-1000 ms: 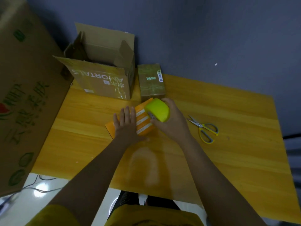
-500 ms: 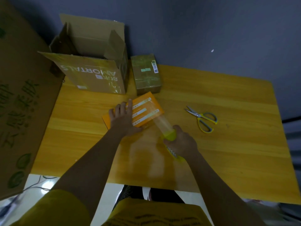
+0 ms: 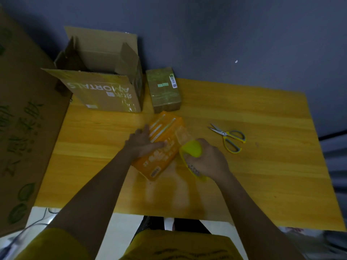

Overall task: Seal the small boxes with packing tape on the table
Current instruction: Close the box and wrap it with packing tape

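Note:
A small orange box (image 3: 161, 158) lies tilted in the middle of the wooden table (image 3: 262, 166). My left hand (image 3: 143, 142) rests flat on its top with the fingers stretched out. My right hand (image 3: 208, 159) grips a yellow tape dispenser (image 3: 191, 150) at the box's right side. A strip of clear tape (image 3: 183, 133) runs from the dispenser up over the box's far end. A second small box (image 3: 164, 91), brown and wrapped in tape, stands at the table's back edge.
A large open cardboard box (image 3: 105, 91) stands at the back left of the table. Yellow-handled scissors (image 3: 230, 137) lie to the right of my hands. A tall printed carton (image 3: 22, 128) flanks the table's left side.
The orange box has turned and come nearer to me. My right hand with the dispenser has moved back up beside the box, shortening the stretched tape. My left hand stays on the box.

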The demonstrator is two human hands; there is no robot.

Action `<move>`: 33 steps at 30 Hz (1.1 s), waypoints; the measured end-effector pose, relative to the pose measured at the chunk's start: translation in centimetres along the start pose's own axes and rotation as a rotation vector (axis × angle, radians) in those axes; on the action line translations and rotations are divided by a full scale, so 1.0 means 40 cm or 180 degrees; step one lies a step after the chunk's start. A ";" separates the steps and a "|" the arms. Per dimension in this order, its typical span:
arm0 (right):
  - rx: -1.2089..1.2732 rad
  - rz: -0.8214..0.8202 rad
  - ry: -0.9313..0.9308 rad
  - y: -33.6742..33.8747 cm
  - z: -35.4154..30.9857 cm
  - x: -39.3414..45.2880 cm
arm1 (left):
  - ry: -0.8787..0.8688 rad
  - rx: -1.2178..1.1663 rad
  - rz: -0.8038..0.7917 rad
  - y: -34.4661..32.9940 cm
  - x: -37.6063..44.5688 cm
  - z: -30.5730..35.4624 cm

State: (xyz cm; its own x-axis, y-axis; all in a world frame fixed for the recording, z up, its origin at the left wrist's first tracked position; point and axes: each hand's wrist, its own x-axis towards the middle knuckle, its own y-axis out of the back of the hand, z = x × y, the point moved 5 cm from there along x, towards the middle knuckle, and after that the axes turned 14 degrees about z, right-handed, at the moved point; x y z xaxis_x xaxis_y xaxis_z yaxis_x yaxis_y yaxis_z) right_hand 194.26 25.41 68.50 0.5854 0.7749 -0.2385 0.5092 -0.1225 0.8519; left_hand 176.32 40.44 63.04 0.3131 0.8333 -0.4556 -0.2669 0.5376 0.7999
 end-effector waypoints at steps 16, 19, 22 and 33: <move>0.0458 0.0165 0.0350 0.061 -0.101 -0.001 | -0.0942 0.0982 0.1692 -0.017 -0.094 0.095; 0.0845 0.0361 0.0275 0.064 -0.086 -0.016 | -0.0943 0.1330 0.1302 -0.053 -0.088 0.068; 0.0959 0.0326 0.0312 0.057 -0.102 0.012 | -0.0843 0.1604 0.1029 -0.056 -0.072 0.036; -0.0302 -0.0399 -0.0224 -0.070 0.078 -0.045 | -0.0785 0.1405 0.0623 -0.021 -0.011 0.012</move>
State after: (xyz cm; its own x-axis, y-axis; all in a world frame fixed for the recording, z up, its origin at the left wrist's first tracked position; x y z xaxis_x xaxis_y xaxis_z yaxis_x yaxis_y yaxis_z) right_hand 193.76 22.43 65.10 0.5655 0.7346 -0.3750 0.5211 0.0342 0.8528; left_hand 176.85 39.57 62.77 0.5148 0.8290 -0.2188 0.0499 0.2258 0.9729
